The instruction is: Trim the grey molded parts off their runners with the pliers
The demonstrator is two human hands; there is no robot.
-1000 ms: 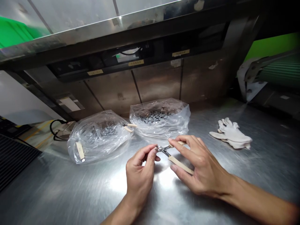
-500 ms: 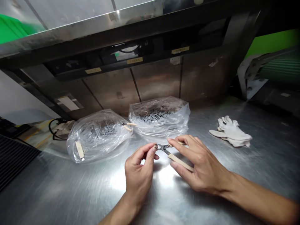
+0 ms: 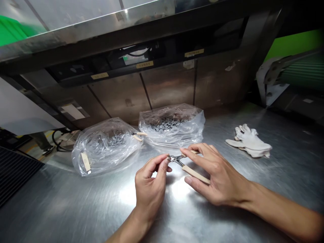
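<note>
Pliers gripped by the right hand point toward the left edge of the surface; the left hand pinches something unclear at their tip.

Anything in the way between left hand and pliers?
Nothing visible. The left hand is pinched right at the tip of the pliers in the right hand. Any part between its fingers is too small to make out.
</note>
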